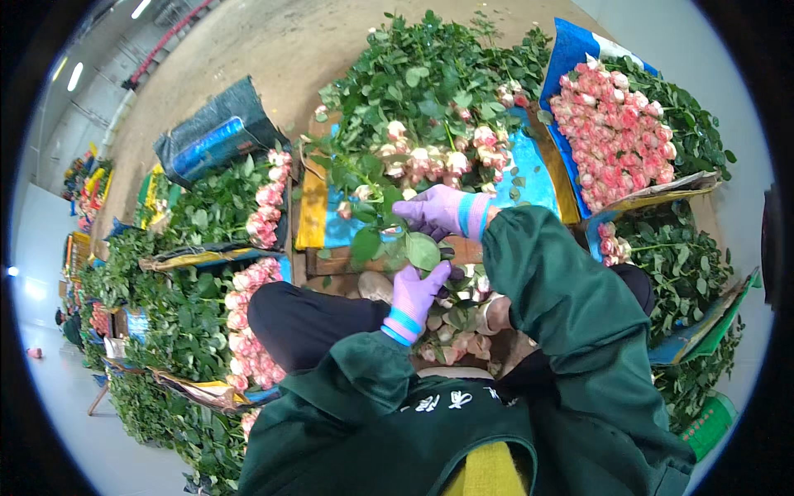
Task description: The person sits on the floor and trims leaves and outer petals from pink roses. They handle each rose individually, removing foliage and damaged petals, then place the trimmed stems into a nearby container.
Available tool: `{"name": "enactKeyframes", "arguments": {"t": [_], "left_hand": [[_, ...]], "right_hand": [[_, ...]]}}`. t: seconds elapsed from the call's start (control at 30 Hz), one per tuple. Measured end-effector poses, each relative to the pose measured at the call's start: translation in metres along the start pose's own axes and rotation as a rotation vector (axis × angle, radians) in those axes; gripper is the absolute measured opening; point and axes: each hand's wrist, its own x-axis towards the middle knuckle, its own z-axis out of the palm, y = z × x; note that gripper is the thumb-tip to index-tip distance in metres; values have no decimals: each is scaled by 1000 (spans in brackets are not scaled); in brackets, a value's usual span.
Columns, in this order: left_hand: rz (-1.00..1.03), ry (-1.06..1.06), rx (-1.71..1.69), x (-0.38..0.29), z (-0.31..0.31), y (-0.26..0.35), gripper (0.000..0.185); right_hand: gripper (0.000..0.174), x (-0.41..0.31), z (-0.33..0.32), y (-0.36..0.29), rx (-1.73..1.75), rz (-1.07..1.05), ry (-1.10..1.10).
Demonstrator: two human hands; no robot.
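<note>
My left hand (417, 297), in a purple knit glove with a blue-striped cuff, is closed around leafy green rose stems below a large round leaf (423, 251). Just above it, my right hand (437, 211), gloved alike, has its fingers bent at the leaves of a rose stem; whether it grips them is hard to tell. Pale pink roses (422, 162) with green foliage (409, 80) lie beyond my hands on a low wooden table (338, 260) with a blue and yellow sheet (533, 167). More rose heads (462, 344) lie low between my legs.
Bundles of pink roses (611, 136) in blue wrapping stand at the right. At the left are rows of roses (248, 304) divided by sheets, and a dark green sack (214, 136). A green plastic basket (710, 428) is at the lower right.
</note>
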Motion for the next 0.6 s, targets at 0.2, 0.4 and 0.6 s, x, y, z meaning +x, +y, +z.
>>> {"name": "enactKeyframes", "arguments": {"t": [0.2,0.4,0.6], "left_hand": [[-309,-96,-66,-16,-8,-4,20],[-394,-239,-361,-34,-17,-32,30],[-485,-236,-282,-49,-23,1,36]], "right_hand": [[41,17,34,49,-344,-16,32],[22,14,43,65,-898,-223,-42],[20,-20,46,57,303,-149,-83]]}}
